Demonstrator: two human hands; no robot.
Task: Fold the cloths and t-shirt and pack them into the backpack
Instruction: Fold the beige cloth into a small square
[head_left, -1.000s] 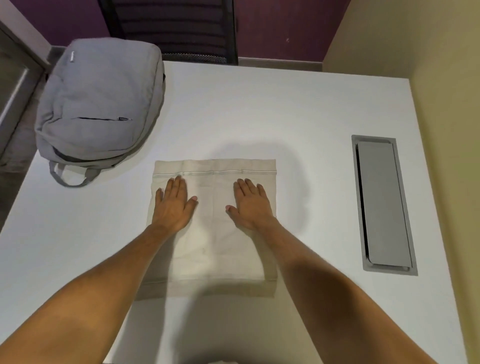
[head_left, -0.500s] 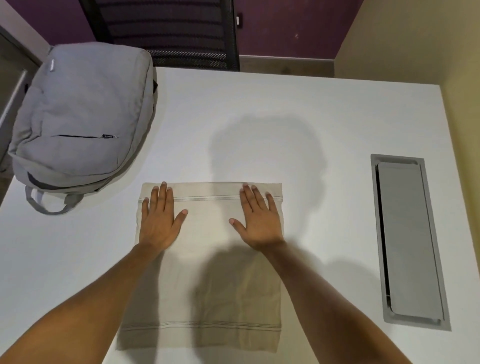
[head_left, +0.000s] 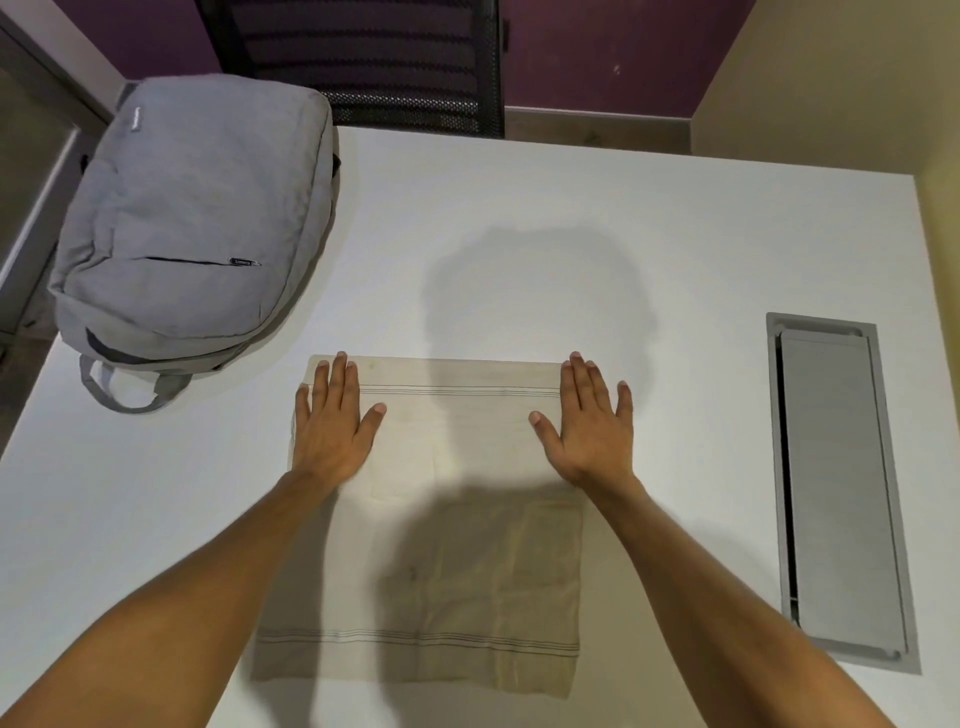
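Note:
A beige cloth (head_left: 457, 525) with thin dark stripes near its far and near edges lies flat on the white table (head_left: 519, 234). My left hand (head_left: 332, 421) presses palm-down on the cloth's far left corner, fingers spread. My right hand (head_left: 589, 421) lies flat on the far right corner, partly over the cloth's edge. Neither hand grips anything. A grey backpack (head_left: 192, 223) lies zipped at the table's far left corner, its handle loop toward me. No t-shirt is in view.
A grey metal cable hatch (head_left: 836, 483) is set into the table at the right. A black mesh chair (head_left: 363, 62) stands behind the table's far edge. A beige wall (head_left: 852, 78) borders the right side.
Both hands slid outward over the cloth, from its middle to its far corners. The view shifted, so more of the cloth's near part shows.

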